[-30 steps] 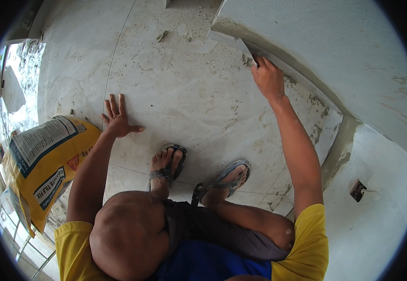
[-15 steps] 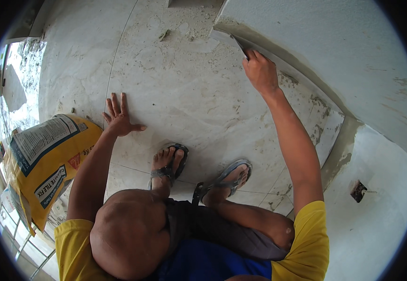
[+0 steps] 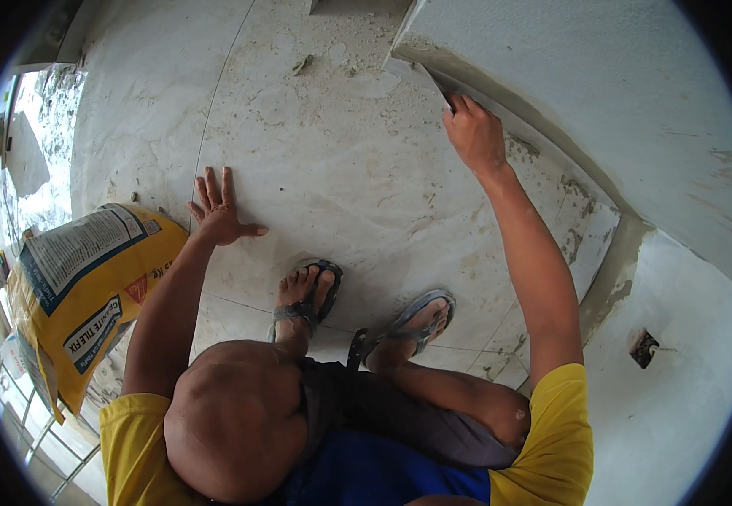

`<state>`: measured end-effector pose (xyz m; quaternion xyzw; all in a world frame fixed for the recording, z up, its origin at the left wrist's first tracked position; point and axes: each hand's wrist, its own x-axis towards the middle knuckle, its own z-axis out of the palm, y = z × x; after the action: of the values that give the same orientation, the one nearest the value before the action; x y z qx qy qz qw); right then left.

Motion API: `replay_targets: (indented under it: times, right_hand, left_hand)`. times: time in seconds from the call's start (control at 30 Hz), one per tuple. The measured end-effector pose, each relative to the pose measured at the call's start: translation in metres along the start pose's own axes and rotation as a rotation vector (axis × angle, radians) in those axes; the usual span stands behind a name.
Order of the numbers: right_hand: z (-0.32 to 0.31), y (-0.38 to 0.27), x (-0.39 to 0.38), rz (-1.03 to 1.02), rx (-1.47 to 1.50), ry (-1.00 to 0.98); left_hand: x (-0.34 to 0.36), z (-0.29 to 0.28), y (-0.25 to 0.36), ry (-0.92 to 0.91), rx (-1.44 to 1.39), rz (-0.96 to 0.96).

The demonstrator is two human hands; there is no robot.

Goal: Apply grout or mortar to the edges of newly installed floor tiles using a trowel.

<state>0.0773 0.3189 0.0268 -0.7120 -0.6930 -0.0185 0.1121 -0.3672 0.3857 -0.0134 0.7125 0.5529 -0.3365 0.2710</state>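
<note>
My right hand [image 3: 476,137] is closed round the dark handle of a thin-bladed scraper [image 3: 438,88]. The blade's tip meets the top edge of the pale skirting tile [image 3: 587,179], close to the wall's outer corner. Most of the handle is hidden by my fingers. On the left, my left hand [image 3: 219,216] rests on the floor tiles [image 3: 341,185], fingers spread and nothing in it. Dried grey mortar smears mark the skirting and the floor beside it.
A yellow bag of tile adhesive [image 3: 54,337] stands beside my left forearm. The painted wall [image 3: 568,76] runs along the right, with a wall box hole [image 3: 643,348] lower down. Crumbs of debris [image 3: 302,65] lie ahead. My sandalled feet [image 3: 307,295] are between my arms.
The scraper and my right hand have shifted very slightly within the picture, still by the wall corner. My left hand stays planted on the floor.
</note>
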Motion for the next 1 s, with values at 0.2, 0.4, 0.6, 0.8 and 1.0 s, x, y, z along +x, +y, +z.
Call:
replay_targets:
  times: [0.2, 0.4, 0.6, 0.8, 1.0]
  right_hand:
    - [0.003, -0.009, 0.01, -0.004, -0.002, -0.014]
    - [0.003, 0.002, -0.002, 0.04, 0.017, 0.02]
    - [0.002, -0.009, 0.011, 0.026, 0.055, -0.008]
    - [0.008, -0.008, 0.009, 0.048, 0.074, 0.026]
    - [0.007, -0.007, 0.009, 0.005, 0.061, 0.028]
  left_hand:
    - [0.0, -0.001, -0.002, 0.005, -0.016, 0.019]
    - [-0.001, -0.005, 0.002, -0.006, -0.002, 0.016]
    - [0.0, -0.002, -0.001, 0.008, -0.004, 0.019]
    - [0.0, -0.001, -0.001, 0.012, -0.01, 0.022]
    - [-0.001, -0.001, -0.001, 0.006, -0.014, 0.028]
